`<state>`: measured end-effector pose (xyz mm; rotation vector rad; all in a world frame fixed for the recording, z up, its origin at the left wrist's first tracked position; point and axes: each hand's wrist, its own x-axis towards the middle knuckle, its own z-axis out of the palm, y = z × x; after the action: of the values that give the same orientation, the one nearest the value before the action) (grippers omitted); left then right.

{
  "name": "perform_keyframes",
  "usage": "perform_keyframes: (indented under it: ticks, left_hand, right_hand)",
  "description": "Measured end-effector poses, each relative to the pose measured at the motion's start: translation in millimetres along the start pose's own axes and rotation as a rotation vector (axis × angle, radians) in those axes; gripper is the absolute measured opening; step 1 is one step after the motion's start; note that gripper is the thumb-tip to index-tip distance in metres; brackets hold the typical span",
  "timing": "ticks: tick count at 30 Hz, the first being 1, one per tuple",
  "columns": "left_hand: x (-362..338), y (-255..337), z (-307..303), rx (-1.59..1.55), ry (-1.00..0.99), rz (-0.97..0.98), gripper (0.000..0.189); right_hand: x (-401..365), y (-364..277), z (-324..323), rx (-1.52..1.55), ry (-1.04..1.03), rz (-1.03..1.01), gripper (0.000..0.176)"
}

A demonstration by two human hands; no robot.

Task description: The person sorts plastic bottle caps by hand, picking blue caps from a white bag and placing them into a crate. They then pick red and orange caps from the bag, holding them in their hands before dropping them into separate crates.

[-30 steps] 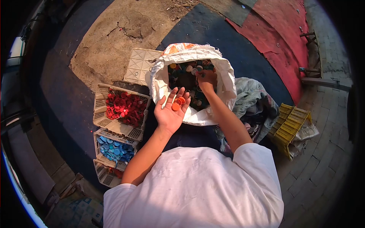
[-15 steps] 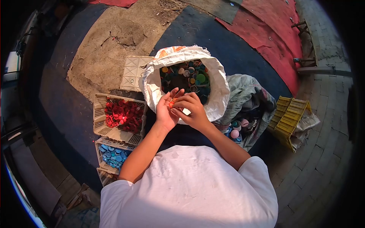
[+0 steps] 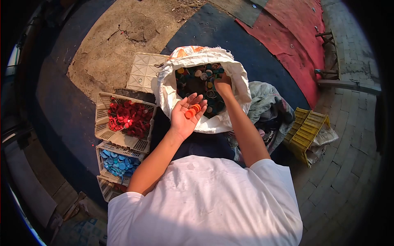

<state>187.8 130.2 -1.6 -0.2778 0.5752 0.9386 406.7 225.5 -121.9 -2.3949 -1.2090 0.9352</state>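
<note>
My left hand (image 3: 181, 121) is turned palm up at the near rim of the white woven sack (image 3: 242, 92). Several orange bottle caps (image 3: 190, 113) lie in it against the fingers. Inside the sack's mouth, toward the right, my right hand (image 3: 223, 83) reaches down to the mixed bottle caps (image 3: 204, 76). Its fingertips are hidden, so I cannot make out whether it grips one. Those caps are mostly green and dark, with some white and yellow ones.
At left stand a crate of red caps (image 3: 127, 119) and, nearer, one of blue caps (image 3: 119, 165). A pale crate (image 3: 141, 74) lies behind them. To the right are a grey-green sack (image 3: 262, 98) and a yellow crate (image 3: 305, 129).
My right hand has left my left palm and moved forward and right into the sack. The orange caps in my left hand now show plainly.
</note>
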Motion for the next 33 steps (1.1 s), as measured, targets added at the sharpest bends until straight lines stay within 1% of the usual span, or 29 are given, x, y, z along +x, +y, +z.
perform_keyframes:
  ticks: [1,4,7,8,11,14,17,20,23,26,29,33]
  left_hand:
    - [1.4,-1.2,-0.2,0.002,0.01,-0.007,0.032]
    - [2.0,0.4,0.4,0.015,0.032,-0.009,0.032]
    - [0.7,0.3,1.8,0.015,0.042,0.0,0.031]
    - [1.4,0.7,0.6,0.014,0.047,-0.002,0.031]
    - [0.0,1.4,4.6,0.048,0.07,0.0,0.032]
    - [-2.8,1.5,4.7,0.068,0.083,-0.001,0.032]
    - [-2.7,3.0,4.2,0.063,0.092,-0.006,0.032]
    - [-1.6,3.5,1.4,0.061,0.099,-0.021,0.033]
    - [-1.7,4.0,3.0,0.073,0.118,-0.031,0.033]
    - [0.6,3.9,1.0,0.084,0.133,-0.035,0.033]
    - [1.0,3.7,-2.6,0.095,0.151,-0.032,0.034]
    - [0.7,7.6,-5.4,0.096,0.154,-0.025,0.034]
  right_hand:
    - [11.8,1.1,7.2,-0.037,0.0,0.054,0.039]
    - [43.3,28.7,32.0,-0.037,0.105,0.015,0.049]
    - [65.6,55.6,55.1,-0.01,0.235,-0.043,0.046]
    - [73.0,65.7,60.3,0.016,0.219,-0.044,0.046]
    - [64.9,54.6,44.8,0.113,0.131,0.035,0.042]
    - [76.7,57.3,48.6,0.035,0.157,0.103,0.035]
    - [79.1,50.6,42.2,-0.068,0.113,0.162,0.032]
    - [75.5,47.7,40.0,-0.123,0.102,0.138,0.031]
    - [80.4,58.0,48.0,-0.152,0.147,0.135,0.03]
    - [70.7,54.9,44.1,-0.104,0.181,0.127,0.029]
    - [71.8,53.0,50.5,-0.05,0.253,0.164,0.028]
    - [78.5,55.9,44.9,-0.053,0.189,0.161,0.03]
